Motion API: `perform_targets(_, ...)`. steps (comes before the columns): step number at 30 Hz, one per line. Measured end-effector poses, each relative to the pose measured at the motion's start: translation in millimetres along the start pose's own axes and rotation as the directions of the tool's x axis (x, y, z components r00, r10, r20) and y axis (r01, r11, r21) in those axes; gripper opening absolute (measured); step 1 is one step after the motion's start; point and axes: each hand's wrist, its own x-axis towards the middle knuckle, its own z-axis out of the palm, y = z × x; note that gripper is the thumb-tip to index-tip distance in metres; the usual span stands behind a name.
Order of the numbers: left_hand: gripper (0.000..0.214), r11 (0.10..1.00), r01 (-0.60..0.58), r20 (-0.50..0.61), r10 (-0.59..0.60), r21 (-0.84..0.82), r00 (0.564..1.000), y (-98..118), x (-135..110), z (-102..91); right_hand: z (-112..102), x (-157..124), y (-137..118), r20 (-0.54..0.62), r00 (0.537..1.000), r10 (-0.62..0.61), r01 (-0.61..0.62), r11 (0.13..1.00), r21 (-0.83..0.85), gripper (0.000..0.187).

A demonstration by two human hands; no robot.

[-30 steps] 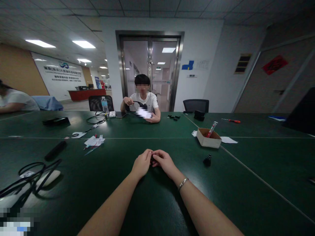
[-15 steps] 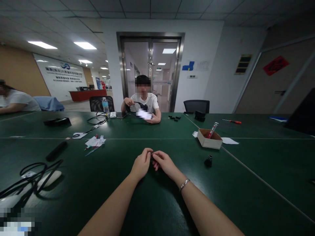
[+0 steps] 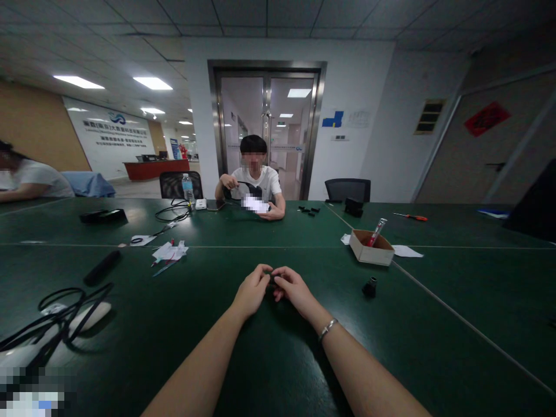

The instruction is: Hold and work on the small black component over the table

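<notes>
My left hand and my right hand meet fingertip to fingertip over the dark green table, a little ahead of me. Both are closed in a pinch on a small black part that shows only as a dark sliver between the fingers. A thin bracelet circles my right wrist. The nearest loose item is a small black cylinder standing on the table to the right of my right hand.
A small cardboard box with a red-tipped tube stands back right, paper beside it. Black cables and a black bar lie left, paper scraps behind. A person sits opposite; another sits far left. A red screwdriver lies far right.
My hands stay joined on the small black part; the fingers shift only slightly. The view has tilted a little, so everything sits slightly lower.
</notes>
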Motion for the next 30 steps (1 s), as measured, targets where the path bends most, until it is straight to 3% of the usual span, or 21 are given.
perform_targets(30,0.027,0.999,-0.028,0.022,0.029,-0.028,0.999,2.1,-0.3,-0.2,-0.5,0.2,-0.3,0.003,1.0,0.007,-0.008,0.999,0.032,0.023)
